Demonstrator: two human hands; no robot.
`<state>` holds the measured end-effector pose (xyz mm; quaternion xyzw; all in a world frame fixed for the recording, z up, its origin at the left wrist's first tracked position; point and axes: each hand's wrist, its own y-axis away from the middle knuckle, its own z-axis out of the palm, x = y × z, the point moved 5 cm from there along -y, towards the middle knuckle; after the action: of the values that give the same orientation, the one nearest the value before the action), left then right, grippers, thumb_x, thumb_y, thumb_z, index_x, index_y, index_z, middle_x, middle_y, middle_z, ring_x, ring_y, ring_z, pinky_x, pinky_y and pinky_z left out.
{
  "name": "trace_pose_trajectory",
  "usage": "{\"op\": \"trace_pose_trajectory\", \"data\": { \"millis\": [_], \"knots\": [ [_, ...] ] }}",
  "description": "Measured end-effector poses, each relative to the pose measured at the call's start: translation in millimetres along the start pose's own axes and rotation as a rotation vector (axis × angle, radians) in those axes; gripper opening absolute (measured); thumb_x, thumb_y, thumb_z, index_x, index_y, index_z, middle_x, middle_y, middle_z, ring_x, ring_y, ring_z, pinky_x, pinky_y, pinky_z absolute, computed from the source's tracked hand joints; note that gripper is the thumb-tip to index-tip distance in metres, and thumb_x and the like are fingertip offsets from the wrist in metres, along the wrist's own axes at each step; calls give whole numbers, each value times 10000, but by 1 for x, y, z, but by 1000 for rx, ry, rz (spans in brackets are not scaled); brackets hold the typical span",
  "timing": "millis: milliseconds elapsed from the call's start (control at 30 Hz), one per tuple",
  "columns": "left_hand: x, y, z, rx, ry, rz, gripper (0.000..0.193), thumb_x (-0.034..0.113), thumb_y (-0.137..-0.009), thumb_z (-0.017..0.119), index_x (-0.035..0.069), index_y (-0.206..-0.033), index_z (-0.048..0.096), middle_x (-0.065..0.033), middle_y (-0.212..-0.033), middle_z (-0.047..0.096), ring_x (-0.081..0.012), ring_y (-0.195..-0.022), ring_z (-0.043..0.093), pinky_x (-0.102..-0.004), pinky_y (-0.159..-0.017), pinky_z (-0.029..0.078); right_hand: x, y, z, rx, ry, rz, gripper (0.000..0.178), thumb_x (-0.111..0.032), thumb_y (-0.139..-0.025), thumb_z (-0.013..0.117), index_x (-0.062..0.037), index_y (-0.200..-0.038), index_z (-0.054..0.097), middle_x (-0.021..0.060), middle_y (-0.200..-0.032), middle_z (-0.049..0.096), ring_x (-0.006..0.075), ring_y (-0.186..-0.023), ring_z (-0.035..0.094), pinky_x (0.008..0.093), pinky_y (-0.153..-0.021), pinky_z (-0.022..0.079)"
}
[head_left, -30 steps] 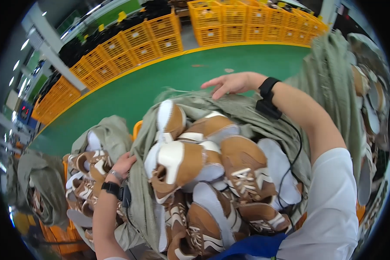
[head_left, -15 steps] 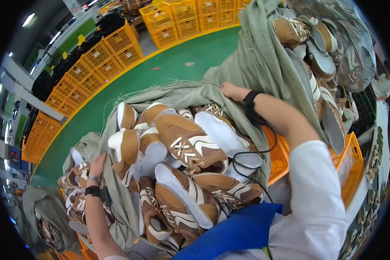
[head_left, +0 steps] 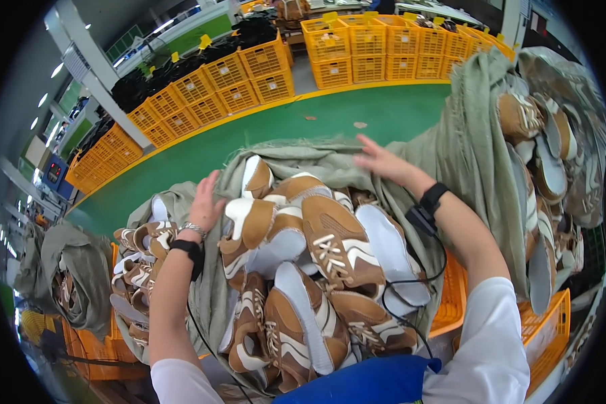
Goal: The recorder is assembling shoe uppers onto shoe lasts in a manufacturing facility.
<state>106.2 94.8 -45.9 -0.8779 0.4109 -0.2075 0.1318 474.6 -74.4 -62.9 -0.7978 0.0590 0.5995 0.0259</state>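
Observation:
A grey-green cloth sack (head_left: 296, 153), its mouth folded back, is heaped with brown and white shoe uppers (head_left: 340, 242) with white laces. Some lie sole side up and show pale undersides. My left hand (head_left: 207, 202) is at the sack's left edge, fingers stretched upward and holding nothing. Over the far right rim of the sack my right hand (head_left: 387, 163) is spread, fingers apart, with nothing in it. Each wrist has a black band, and a black cable (head_left: 411, 279) runs from the right one across the shoes.
At the right stands another sack (head_left: 475, 155) full of shoes, with a clear plastic bag beside it. More shoe-filled sacks (head_left: 81, 269) are on the left. Orange crates (head_left: 542, 330) sit beneath. Stacked yellow crates (head_left: 262, 60) line the green floor (head_left: 323, 118) beyond.
My right hand has let go of the sack's rim and opened. My left hand has come off the left edge and moved up. The view has shifted, so everything sits further right.

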Motion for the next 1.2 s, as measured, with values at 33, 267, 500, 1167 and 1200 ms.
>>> {"op": "trace_pose_trajectory", "data": {
  "millis": [33, 267, 500, 1167, 1200],
  "knots": [
    [16, -15, 4, -76, -55, 90, 613, 32, -716, 578, 99, -1285, 361, -219, -1281, 375, -350, -1142, 416, -403, -932, 385, 18, -6, -1, -55, 327, -207, 803, -411, -792, 608, -149, -1400, 153, 234, -1405, 185, 334, -1299, 206, 407, -1060, 176],
    [-60, -51, 75, -407, -244, -165, 295, 17, -714, 460, 22, -966, 613, -187, -891, 626, -334, -833, 599, -377, -789, 466, 67, -64, -1, 36, 671, 64, 397, -341, -821, 539, -61, -1100, 570, 240, -992, 586, 350, -847, 581, 425, -763, 451],
    [-141, 8, 108, -426, 607, -843, 183, 16, -746, 429, 0, -796, 604, -89, -685, 590, -180, -648, 545, -302, -579, 414, 115, -79, 3, 70, 160, 538, 389, -318, -809, 583, 34, -974, 599, 136, -843, 633, 179, -711, 596, 321, -645, 477],
    [36, 286, -73, -255, 297, -371, 551, 246, -861, 527, -13, -1307, 333, -203, -1349, 343, -273, -1278, 300, -310, -1034, 248, -128, 158, -2, 192, 317, -213, 412, -209, -859, 548, -60, -1235, 467, 65, -1034, 559, 126, -936, 512, 263, -812, 413],
    [20, 303, -64, -199, 340, -483, 479, 235, -847, 543, -35, -1228, 435, -221, -1184, 511, -297, -1117, 489, -323, -940, 367, -142, 184, 17, 135, 282, -204, 394, -191, -859, 544, -66, -1227, 478, 54, -1023, 559, 115, -918, 508, 257, -811, 411]
  ]
}}
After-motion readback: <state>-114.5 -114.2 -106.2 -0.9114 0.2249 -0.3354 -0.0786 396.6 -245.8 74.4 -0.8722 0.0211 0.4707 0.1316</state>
